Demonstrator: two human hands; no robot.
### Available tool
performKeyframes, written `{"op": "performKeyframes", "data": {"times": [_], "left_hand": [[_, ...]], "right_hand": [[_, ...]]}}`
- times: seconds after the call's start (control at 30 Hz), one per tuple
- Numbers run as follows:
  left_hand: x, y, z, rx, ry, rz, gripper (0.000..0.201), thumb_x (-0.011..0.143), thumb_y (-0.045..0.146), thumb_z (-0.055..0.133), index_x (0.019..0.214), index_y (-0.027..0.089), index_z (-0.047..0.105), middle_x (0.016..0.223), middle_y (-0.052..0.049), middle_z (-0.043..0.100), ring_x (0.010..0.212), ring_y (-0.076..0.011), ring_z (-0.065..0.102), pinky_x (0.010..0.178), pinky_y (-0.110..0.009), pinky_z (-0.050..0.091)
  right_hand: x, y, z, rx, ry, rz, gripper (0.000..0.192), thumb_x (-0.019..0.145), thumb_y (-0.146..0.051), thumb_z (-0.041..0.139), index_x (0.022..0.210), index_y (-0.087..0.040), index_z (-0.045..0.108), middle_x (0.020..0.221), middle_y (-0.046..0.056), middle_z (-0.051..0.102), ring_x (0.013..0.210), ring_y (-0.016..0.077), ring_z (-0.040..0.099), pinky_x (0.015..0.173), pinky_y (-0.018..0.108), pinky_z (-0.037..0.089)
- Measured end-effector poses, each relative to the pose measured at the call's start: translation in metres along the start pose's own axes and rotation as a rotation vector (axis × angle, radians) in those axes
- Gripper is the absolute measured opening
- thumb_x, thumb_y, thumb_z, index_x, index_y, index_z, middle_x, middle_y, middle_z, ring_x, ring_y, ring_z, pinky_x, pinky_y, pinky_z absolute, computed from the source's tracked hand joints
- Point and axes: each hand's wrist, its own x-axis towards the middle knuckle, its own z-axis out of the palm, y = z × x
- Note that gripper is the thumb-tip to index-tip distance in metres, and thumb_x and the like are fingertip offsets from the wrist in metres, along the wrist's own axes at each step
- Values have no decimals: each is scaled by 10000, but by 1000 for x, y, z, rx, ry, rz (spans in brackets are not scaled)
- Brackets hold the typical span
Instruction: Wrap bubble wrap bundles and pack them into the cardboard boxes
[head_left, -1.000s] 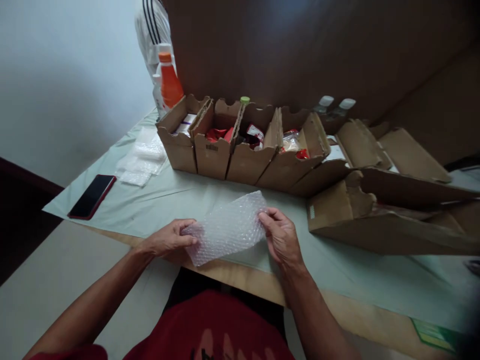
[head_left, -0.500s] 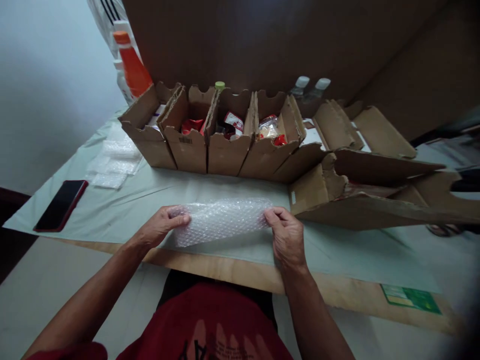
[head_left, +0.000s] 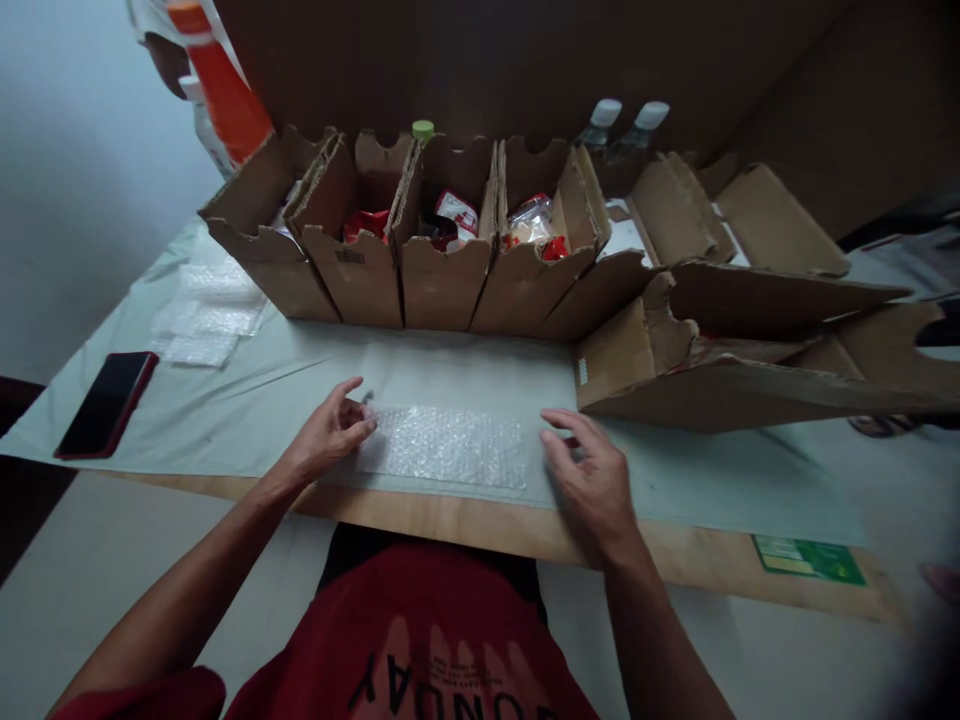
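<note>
Here, my red shirt is filling the bottom of the view, and my two forearms are reaching out over the table edge. My left hand is resting with its fingertips touching the left end of the bubble wrap sheet; the fingers are loosely curled, pinching nothing. My right hand is sitting just beside the right end of the sheet, fingers spread and released, not touching it as far as I can tell. The sheet is lying flat on the pale green cover between my hands, near the table edge. Off to my left a dark phone is lying on the cover, and past it a small pile of bubble wrap pieces is sitting. Beyond the sheet a row of open cardboard boxes is standing, red and clear packets showing inside some. To the right a larger cardboard box is lying on its side. Farthest back, an orange bottle is standing at the left.
</note>
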Motion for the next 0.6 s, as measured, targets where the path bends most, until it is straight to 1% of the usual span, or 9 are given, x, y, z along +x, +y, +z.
{"op": "performKeyframes", "data": {"times": [0.1,0.17,0.2,0.27,0.37,0.43,0.47,0.53,0.6], "left_hand": [[1,-1,4,201,42,75,802,783,369,657,1496,129,381,861,6,595,744,-166,581,672,-301,465],[1,-1,8,354,61,126,726,818,307,601,1497,139,403,790,29,584,711,-162,566,704,-308,444],[1,-2,9,417,65,140,705,829,276,577,1500,145,407,769,34,583,695,-162,560,708,-311,435],[1,-4,12,510,64,144,688,839,229,545,1508,157,407,753,33,593,678,-168,556,700,-316,419],[3,-6,14,583,66,146,683,836,207,544,1507,172,418,757,25,611,676,-178,559,691,-322,410],[3,-8,14,583,78,163,680,832,213,561,1499,196,430,768,23,622,672,-176,561,688,-318,415],[4,-8,14,578,86,171,676,831,217,568,1494,207,438,773,23,626,670,-174,562,687,-315,417],[4,-9,14,574,92,171,670,830,221,574,1488,216,447,775,22,628,665,-173,562,683,-312,416],[2,-9,15,584,88,164,668,830,220,571,1487,211,450,763,24,621,668,-176,562,681,-310,410]], "right_hand": [[3,-23,40,-79,-242,-265,293,993,-246,526,1200,-263,733,1284,86,733,1213,277,644,1033,491,498],[1,-26,58,-136,-422,-406,314,997,-217,525,1237,-256,724,1372,87,694,1279,284,613,1048,493,481],[-1,-22,60,-170,-473,-443,314,997,-220,534,1248,-247,720,1401,89,678,1308,292,595,1051,498,473],[-6,-3,49,-247,-453,-425,299,1010,-259,534,1240,-233,724,1403,94,678,1339,309,573,1060,519,454],[-7,28,12,-353,-249,-269,314,1040,-337,479,1176,-237,744,1312,96,728,1291,319,602,1027,536,456],[-2,37,-3,-386,-159,-217,330,1043,-353,458,1189,-244,733,1286,97,736,1251,310,622,1008,522,465],[3,37,-5,-391,-148,-215,332,1038,-351,463,1224,-244,717,1302,100,726,1251,306,620,1011,515,464],[13,32,4,-394,-173,-234,332,1013,-339,500,1260,-226,691,1355,121,693,1279,313,599,1024,508,458],[20,25,18,-386,-224,-252,275,985,-313,532,1160,-203,714,1373,150,673,1297,333,580,1019,511,461]]}}
